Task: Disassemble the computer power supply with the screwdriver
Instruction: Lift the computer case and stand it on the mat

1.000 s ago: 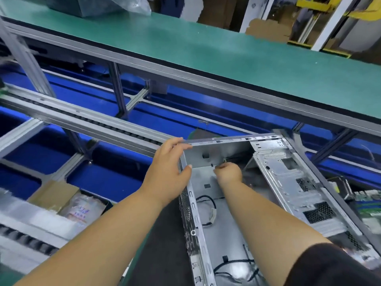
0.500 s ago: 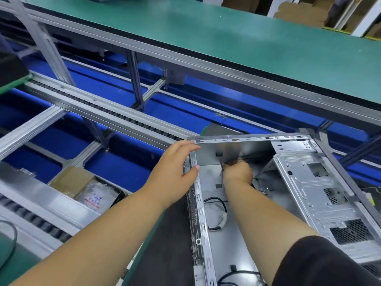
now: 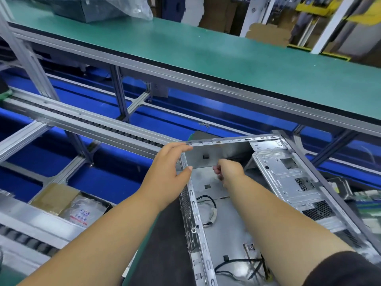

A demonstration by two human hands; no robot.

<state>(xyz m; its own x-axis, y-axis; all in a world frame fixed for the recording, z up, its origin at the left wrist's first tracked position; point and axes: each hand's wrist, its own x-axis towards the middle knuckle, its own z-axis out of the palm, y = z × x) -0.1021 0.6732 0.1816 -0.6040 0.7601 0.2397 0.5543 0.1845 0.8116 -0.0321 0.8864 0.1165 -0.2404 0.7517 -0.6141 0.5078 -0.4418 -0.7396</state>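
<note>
The open computer case (image 3: 237, 213) lies lengthwise away on the table; its far-left corner is gripped by the left hand (image 3: 171, 170). Inside, the right hand (image 3: 228, 172) is curled, its hold unclear. No power supply or screwdriver is seen.

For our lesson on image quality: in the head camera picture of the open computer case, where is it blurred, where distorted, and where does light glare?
Head view: wide-angle lens bows the green bench edge; motion blur smears the circuit board at the right edge and the background shelving; the computer case floor shows soft glare; left hand and right hand are fairly sharp, evenly lit, with faint shadows.
</note>
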